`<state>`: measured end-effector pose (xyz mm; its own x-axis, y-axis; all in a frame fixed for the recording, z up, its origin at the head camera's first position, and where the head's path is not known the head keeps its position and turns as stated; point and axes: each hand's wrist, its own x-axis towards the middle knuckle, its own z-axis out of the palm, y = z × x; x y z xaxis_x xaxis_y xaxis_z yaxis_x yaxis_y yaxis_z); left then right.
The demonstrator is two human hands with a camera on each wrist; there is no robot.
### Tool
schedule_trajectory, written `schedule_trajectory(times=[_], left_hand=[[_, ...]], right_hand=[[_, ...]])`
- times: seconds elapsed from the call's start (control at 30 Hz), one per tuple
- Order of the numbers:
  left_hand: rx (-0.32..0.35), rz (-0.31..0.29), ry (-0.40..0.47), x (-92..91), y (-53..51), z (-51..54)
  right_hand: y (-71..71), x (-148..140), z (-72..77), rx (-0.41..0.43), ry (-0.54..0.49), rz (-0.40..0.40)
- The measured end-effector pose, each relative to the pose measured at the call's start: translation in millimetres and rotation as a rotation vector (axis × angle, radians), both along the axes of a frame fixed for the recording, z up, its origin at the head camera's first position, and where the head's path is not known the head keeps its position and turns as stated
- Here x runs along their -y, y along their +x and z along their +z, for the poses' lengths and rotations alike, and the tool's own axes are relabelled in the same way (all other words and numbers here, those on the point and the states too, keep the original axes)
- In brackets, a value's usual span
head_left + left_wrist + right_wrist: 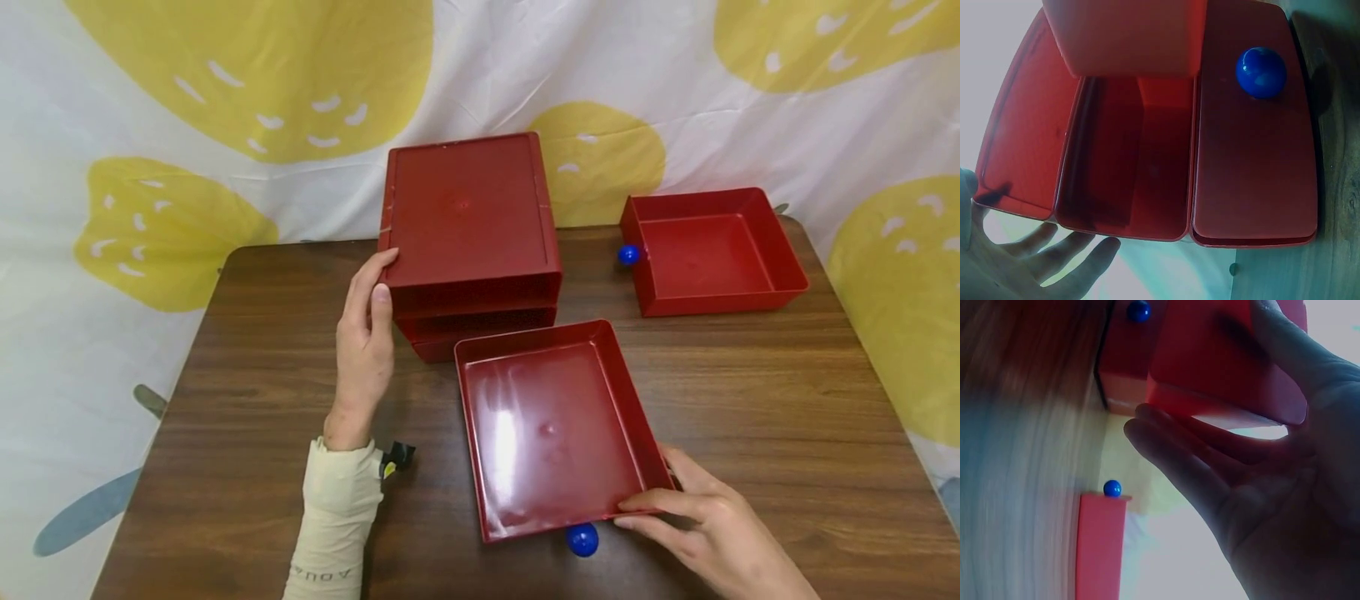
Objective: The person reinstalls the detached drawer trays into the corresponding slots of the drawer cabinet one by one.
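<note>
A red drawer cabinet (pixel 468 212) stands at the back of the table, with two open slots above a shut bottom drawer (pixel 1257 169) that has a blue ball knob. My left hand (pixel 363 346) rests against the cabinet's left side near the front top edge, fingers fairly straight. In front of the cabinet is a loose red drawer (pixel 551 433), its inside bare and its blue knob (pixel 582 540) facing me. My right hand (pixel 705 512) grips this drawer by its front right corner. The right wrist view shows the fingers (pixel 1179 459) along its side.
A second red drawer (pixel 712 254) sits at the back right of the wooden table (pixel 247 400), its blue knob pointing left. Behind the table hangs a white cloth (pixel 495 58) with yellow fruit prints. A small black device (pixel 397 457) is at my left cuff.
</note>
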<state>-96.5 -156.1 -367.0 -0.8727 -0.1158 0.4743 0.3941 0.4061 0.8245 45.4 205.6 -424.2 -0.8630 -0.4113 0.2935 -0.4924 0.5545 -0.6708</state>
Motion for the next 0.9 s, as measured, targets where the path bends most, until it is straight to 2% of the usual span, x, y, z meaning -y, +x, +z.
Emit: schedule_trajectory(times=[0.17,0.3,0.4,0.5,0.57,0.73,0.9], left_hand=[[-0.001,-0.003,0.004,-1.3,-1.5,-0.9],[-0.014,-0.002,0.005,6.2,-9.1,-17.1],[-0.028,0.0,0.004,9.2,-13.8,-23.8],[-0.026,-0.001,0.005,6.8,-10.1,-17.4],[-0.025,-0.005,0.007,6.9,-9.8,-17.0],[-0.025,-0.004,0.0,11.6,-13.7,-26.5],[-0.029,-0.013,0.008,14.0,-15.4,-31.3]], right_hand=[[-2.2,8.0,-2.8,-0.012,0.001,0.017],[-1.9,15.4,-4.4,0.009,0.006,0.034],[-2.3,19.4,-3.8,0.033,0.034,0.038],[-2.6,23.6,-4.4,0.051,0.042,0.058],[-2.8,26.2,-5.8,0.066,0.039,0.072],[-3.0,33.2,-10.9,0.015,-0.001,0.108],[-2.1,39.6,-14.4,-0.036,-0.013,0.091]])
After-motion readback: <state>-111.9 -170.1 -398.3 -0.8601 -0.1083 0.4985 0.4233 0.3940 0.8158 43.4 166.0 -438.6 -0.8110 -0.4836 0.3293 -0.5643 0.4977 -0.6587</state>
